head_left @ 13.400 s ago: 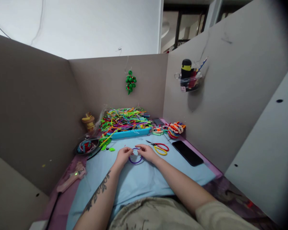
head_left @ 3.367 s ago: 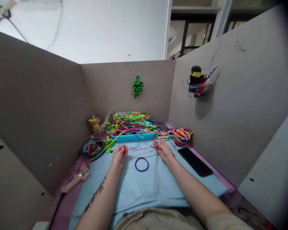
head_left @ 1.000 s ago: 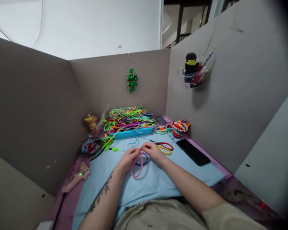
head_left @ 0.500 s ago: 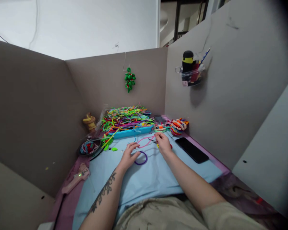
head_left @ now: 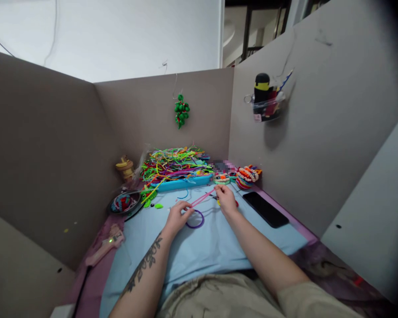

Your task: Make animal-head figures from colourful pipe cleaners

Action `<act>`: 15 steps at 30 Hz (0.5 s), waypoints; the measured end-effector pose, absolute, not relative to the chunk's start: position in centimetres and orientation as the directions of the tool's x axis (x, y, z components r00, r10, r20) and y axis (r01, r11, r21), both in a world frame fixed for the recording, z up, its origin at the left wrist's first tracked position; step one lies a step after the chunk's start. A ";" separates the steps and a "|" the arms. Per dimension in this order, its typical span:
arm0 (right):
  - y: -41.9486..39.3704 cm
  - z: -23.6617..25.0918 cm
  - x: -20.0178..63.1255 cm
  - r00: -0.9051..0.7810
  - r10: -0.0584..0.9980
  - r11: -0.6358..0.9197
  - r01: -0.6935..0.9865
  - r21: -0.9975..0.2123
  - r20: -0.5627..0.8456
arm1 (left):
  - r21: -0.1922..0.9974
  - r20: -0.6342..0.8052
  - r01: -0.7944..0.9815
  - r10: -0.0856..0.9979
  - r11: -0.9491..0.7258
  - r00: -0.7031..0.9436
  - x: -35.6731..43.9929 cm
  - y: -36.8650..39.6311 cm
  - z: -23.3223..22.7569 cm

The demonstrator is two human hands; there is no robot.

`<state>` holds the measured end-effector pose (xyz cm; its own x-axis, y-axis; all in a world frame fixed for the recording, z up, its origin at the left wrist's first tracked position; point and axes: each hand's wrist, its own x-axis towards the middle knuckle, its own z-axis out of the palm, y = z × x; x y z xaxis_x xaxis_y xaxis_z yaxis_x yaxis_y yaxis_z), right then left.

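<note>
Right hand (head_left: pixel 227 201) was pinching the far end of a pink pipe cleaner (head_left: pixel 203 199) between its thumb and fingertips. Left hand (head_left: pixel 178 217) had its fingers at the near end, curved, with the thumb set a little lower; whether these fingers gripped the strand could not be told. The pink pipe cleaner was between the 2 hands, above the light-blue cloth (head_left: pixel 212 251), its 2 strands running close together in a slant. A purple ring (head_left: pixel 203 219) lay flat on the cloth, just beside the left thumb. Scissors with 1 red and 1 yellow handle (head_left: pixel 218 202) lay partly hidden behind the right hand.

Farther to the right, a black phone (head_left: pixel 265 209) rested on the cloth. Beyond the hands was a blue tray (head_left: pixel 182 183), heaped with many-coloured pipe cleaners (head_left: pixel 175 163). To the right of it sat a striped round figure (head_left: pixel 247 178). On the left side were a dark bowl (head_left: pixel 138 203) and, nearer, a pink glue gun (head_left: pixel 106 245) with 1 green light. A green ornament (head_left: pixel 181 111) hung against the back panel (head_left: pixel 146 115).
</note>
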<state>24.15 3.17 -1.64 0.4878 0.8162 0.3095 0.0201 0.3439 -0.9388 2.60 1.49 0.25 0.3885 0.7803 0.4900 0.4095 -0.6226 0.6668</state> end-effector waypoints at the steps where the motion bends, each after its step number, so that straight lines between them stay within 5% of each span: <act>1: 3.1 -1.7 24.1 0.466 0.824 0.343 0.041 -0.938 0.322 | 0.680 0.486 0.410 0.793 -0.608 0.369 2.5 1.6 0.1; 15: 3.2 -2.2 23.6 0.437 0.845 0.351 -0.015 -0.936 0.310 | 0.627 0.528 0.466 0.780 -0.624 0.336 2.5 1.2 0.3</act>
<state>23.63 3.24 -2.18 0.4366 0.8446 0.3098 -0.0148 0.3510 -0.9362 2.46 1.20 0.35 0.3357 0.7802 0.5278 0.4662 -0.6245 0.6267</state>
